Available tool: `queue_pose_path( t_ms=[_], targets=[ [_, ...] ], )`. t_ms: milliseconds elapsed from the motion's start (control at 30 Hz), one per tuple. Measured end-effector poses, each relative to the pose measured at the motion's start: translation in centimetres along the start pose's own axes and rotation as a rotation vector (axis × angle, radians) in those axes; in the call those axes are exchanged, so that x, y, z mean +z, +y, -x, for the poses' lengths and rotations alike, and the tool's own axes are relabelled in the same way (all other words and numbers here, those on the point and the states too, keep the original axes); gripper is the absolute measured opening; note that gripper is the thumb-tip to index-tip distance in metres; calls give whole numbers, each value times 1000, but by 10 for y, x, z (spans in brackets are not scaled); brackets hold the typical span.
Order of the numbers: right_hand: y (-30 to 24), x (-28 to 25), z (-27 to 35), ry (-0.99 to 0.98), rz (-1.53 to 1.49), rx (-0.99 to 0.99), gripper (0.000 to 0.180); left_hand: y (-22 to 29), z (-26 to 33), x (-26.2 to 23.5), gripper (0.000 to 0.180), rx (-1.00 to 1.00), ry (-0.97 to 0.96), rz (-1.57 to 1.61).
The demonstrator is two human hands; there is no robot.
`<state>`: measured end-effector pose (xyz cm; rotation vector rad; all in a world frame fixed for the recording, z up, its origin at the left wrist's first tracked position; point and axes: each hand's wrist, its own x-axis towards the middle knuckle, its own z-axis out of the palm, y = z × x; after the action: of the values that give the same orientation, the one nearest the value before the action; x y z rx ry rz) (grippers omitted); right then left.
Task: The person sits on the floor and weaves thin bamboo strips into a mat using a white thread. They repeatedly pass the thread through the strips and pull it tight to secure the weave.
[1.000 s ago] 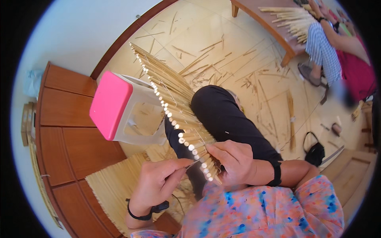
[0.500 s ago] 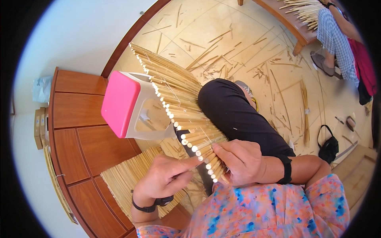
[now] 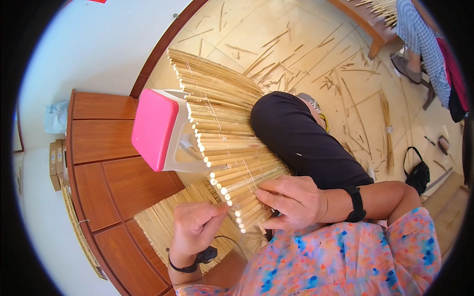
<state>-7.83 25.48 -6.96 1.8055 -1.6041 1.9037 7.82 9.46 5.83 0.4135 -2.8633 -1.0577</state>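
A mat of pale reed sticks [image 3: 222,111], bound with thin thread, drapes over my lap with its cut ends toward the left. My right hand [image 3: 294,200] grips the mat near its closest edge, thumb on top of the sticks and the other fingers partly hidden. At the cut ends, my left hand [image 3: 195,224] is closed with thumb and index finger pinched together. The fingertips are beside the stick ends; what they pinch, if anything, is too small to make out.
A pink-topped white stool [image 3: 155,130] stands left of the mat. Another reed mat [image 3: 168,217] lies against the brown wooden cabinet [image 3: 106,143]. Stick scraps [image 3: 281,69], a reed bundle [image 3: 387,130] and a black bag [image 3: 418,172] lie on the floor. Another person's leg [image 3: 419,39] shows at upper right.
The near end of the mat has shifted left and lies flatter, showing more of its top. My left index finger, stretched out before, has drawn back into a pinch. My right hand still grips the mat.
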Motion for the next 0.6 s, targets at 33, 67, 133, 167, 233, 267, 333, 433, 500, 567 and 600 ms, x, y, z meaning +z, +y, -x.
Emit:
queue_pose_path(
  t_ms=[33, 67, 133, 167, 233, 267, 333, 433, 500, 567, 600],
  targets=[
    [-1, 0, 0, -17, -1, -3, 66, 1, 0, 1, 12, 23, 22, -29],
    [-1, 2, 0, -17, -5, -2, 68, 0, -1, 2, 12, 46, 42, -54],
    [0, 5, 0, -16, -15, 0, 72, -2, -2, 1, 15, 84, 59, -123],
    [0, 4, 0, -16, -14, 2, 72, -2, -4, 2, 16, 111, 68, -158],
    [0, 1, 0, -16, -12, 7, 72, -3, -5, 5, 17, 131, 87, -172],
    [-1, 1, 0, -15, -9, 12, 72, -3, -6, 6, 18, 139, 96, -181],
    [-1, 1, 0, -14, -2, 23, 72, 1, -9, 6, 20, 132, 89, -193],
    [-1, 1, -1, -4, -22, 18, 71, 6, -10, 5, 22, 132, 84, -216],
    [-1, 0, -2, -4, -13, 16, 69, 6, -13, 7, 22, 144, 83, -220],
    [-1, -1, -2, -4, 0, 16, 66, 6, -16, 9, 21, 151, 84, -219],
    [-1, -2, -2, -4, 9, 19, 65, 5, -17, 11, 20, 153, 91, -211]
  ],
)
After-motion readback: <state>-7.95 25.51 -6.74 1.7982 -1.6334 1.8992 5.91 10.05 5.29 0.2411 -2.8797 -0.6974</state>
